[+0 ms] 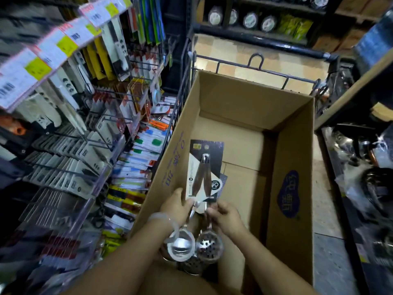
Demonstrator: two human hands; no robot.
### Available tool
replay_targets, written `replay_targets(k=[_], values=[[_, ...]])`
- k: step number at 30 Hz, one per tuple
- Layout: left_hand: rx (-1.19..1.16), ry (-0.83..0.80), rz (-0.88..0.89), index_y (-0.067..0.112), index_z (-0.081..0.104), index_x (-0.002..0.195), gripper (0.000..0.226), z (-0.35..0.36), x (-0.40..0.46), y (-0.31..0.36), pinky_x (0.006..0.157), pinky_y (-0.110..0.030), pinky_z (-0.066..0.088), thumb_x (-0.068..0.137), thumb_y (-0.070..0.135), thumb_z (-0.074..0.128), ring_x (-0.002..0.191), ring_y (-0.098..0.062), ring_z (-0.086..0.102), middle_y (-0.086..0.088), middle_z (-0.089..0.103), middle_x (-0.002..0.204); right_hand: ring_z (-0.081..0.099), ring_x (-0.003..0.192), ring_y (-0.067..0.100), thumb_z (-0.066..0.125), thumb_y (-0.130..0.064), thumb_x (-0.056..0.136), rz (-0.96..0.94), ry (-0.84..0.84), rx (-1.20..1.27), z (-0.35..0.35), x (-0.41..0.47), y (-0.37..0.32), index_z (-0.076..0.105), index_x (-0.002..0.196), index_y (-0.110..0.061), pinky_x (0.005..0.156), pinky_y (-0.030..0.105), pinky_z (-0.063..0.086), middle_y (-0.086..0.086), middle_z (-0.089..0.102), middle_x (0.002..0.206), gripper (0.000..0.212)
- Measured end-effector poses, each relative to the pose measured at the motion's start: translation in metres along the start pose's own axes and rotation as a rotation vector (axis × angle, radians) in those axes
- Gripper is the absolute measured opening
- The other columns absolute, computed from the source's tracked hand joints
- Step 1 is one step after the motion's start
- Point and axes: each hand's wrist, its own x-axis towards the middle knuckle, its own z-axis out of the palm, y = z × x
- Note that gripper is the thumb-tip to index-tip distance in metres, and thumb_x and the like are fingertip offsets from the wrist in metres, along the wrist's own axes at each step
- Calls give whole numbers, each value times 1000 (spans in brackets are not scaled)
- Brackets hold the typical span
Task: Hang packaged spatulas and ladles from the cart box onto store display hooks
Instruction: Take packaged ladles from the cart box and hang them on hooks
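Note:
A large open cardboard box [291,150] sits in a wire cart. Over its near end I hold a packaged utensil set: a dark and white card [204,167] with a solid steel ladle [181,248] and a perforated skimmer [209,245] hanging below it. My left hand [176,206] grips the card's lower left corner. My right hand [225,216] pinches the handles just under the card's lower right edge. More skimmer bowls lie beneath, partly hidden by my arms. Display hooks [110,118] with carded goods fill the rack on the left.
The cart's wire rail [255,69] runs along the far side of the box. Price tags [53,47] line the upper left rack. Dark shelves [265,20] with round packs stand beyond the aisle floor. A shelf edge [350,90] and metal cookware sit on the right.

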Motion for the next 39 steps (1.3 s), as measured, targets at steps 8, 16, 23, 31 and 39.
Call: replay_targets(k=[8, 16, 23, 31, 39], values=[[-572, 163, 177, 26, 59, 72, 30, -14, -11, 39, 58, -23, 48, 96, 18, 43, 53, -11, 51, 0, 53, 57, 63, 56, 10, 59, -10, 88, -37, -121, 257, -18, 4, -60, 59, 73, -14, 57, 24, 54, 3, 65, 69, 16], [-599, 183, 58, 19, 61, 79, 27, -27, -17, 12, 53, -20, 39, 97, 19, 41, 56, -12, 46, -2, 50, 61, 37, 40, 11, 60, -19, 89, 421, 98, -20, 1, 34, 27, 52, 60, -13, 39, 18, 28, 2, 45, 53, 31], [-541, 138, 41, 21, 60, 76, 29, -26, -18, 1, 55, -18, 44, 97, 19, 40, 54, -10, 53, 0, 56, 59, 55, 60, 23, 65, -18, 86, 423, 207, 209, 42, 50, 43, 56, 66, -10, 63, 31, 46, 11, 60, 68, 24], [-558, 109, 3, 22, 61, 75, 30, -29, -20, 0, 54, -18, 41, 97, 19, 41, 54, -6, 53, 3, 61, 65, 62, 78, 28, 57, -13, 91, 340, 114, 158, 54, 59, 35, 62, 82, -7, 79, 40, 51, 15, 66, 81, 12], [-607, 97, 2, 17, 62, 83, 29, -31, -24, 5, 46, -14, 37, 98, 19, 37, 41, -2, 47, 5, 60, 52, 53, 62, 13, 50, -6, 94, 172, -35, 285, 18, 34, -13, 63, 85, -4, 58, 17, 46, 3, 61, 67, 16]])
